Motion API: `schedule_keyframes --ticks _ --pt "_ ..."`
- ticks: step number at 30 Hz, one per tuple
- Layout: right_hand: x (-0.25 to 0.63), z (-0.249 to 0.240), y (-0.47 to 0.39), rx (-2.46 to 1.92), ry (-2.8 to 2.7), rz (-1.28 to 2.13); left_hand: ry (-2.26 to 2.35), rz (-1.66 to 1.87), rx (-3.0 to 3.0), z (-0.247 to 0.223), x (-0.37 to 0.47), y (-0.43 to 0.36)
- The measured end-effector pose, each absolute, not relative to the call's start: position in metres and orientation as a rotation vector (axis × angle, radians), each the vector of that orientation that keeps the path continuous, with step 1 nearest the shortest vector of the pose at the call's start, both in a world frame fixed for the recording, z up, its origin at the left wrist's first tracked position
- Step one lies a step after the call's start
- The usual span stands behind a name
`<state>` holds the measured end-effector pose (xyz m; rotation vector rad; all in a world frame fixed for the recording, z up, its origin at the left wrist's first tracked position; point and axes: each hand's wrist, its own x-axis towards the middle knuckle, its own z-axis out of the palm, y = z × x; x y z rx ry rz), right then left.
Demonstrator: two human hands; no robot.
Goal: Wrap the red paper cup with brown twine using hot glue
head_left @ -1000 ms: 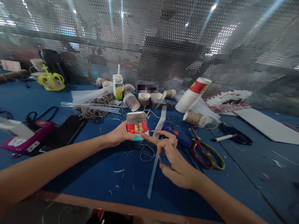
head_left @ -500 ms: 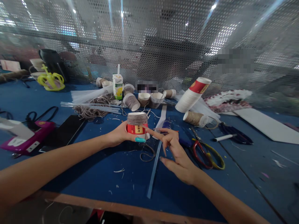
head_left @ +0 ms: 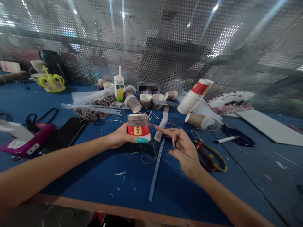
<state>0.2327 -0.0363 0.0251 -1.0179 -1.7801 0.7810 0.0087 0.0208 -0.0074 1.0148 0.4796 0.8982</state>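
Note:
My left hand (head_left: 120, 137) is wrapped round a red and white paper cup (head_left: 138, 130), held upside down above the table. Grey yarn (head_left: 137, 119) is wound in rows around the cup's upper part. From its right side the loose yarn hangs down and lies in a loop (head_left: 149, 160) on the table. My right hand (head_left: 183, 149) is just right of the cup, index finger pointing at its side and a small gap between them. Its thumb is apart from that finger, and the other fingers are bent. I make out nothing firmly held there.
Scissors (head_left: 211, 157) lie beside my right wrist. Behind are a stack of paper cups (head_left: 195, 97), a drink carton (head_left: 119, 89), several yarn-wrapped cups (head_left: 133, 103) and a yarn heap (head_left: 91, 113). A clear strip (head_left: 156, 173) lies in front; a purple power strip (head_left: 35, 138) is left.
My right index finger has moved off the cup's front to its right side, and that hand has shifted slightly right. The cup has tilted a little in my left hand.

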Motion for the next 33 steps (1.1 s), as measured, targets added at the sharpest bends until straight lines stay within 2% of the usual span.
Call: schedule_keyframes --ticks 9,14,18,33 --pt "0.230 0.020 -0.031 -0.784 -1.485 0.654 0.462 0.851 0.972 -0.004 0.007 0.020" --pt "0.233 0.023 -0.040 -0.748 -1.896 0.963 0.423 0.809 1.035 -0.005 0.007 0.021" --pt "0.233 0.023 -0.044 -0.936 -2.059 1.012 0.431 0.774 1.099 -0.006 0.006 0.021" --pt "0.228 0.024 -0.035 -0.776 -1.636 1.203 0.317 0.745 1.029 -0.004 0.001 0.022"
